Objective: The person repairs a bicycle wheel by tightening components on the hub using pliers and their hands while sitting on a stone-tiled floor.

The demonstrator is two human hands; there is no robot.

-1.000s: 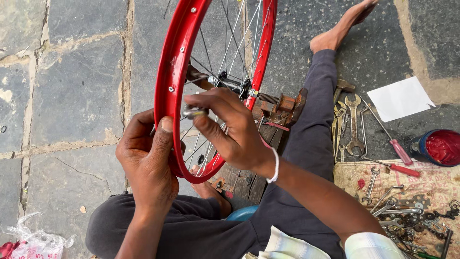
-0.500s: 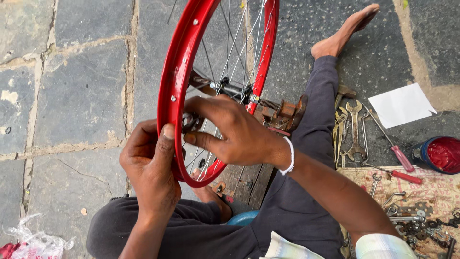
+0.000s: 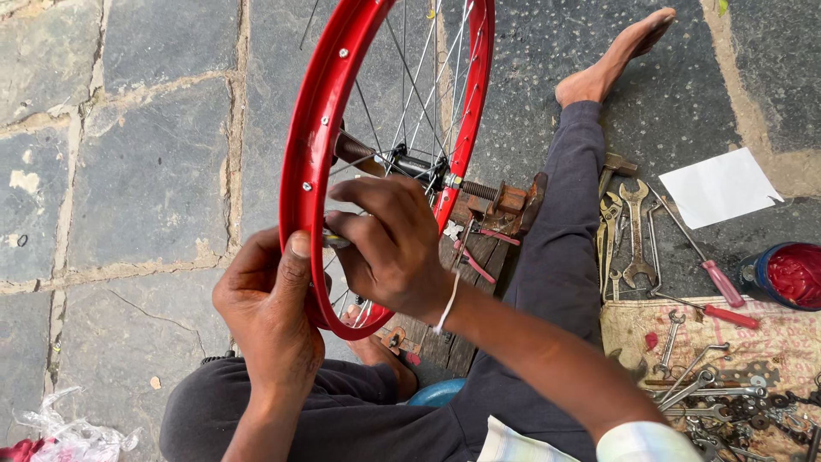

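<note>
We steady the red wheel rim (image 3: 312, 162) upright between our knees, left hand (image 3: 269, 312) gripping its edge, while our right hand (image 3: 389, 248), now shifted lower inside the spokes (image 3: 410, 94), pinches a small spoke tool (image 3: 335, 241).

We see a red bicycle wheel rim (image 3: 318, 162) standing upright on edge, glossy, with small spoke holes along its wall. Thin silver spokes (image 3: 410, 85) run to a dark hub (image 3: 409, 161) at centre, its threaded axle sticking out both sides. A small metal tool (image 3: 335, 241) sits against the rim's inner side, low on the wheel.
</note>
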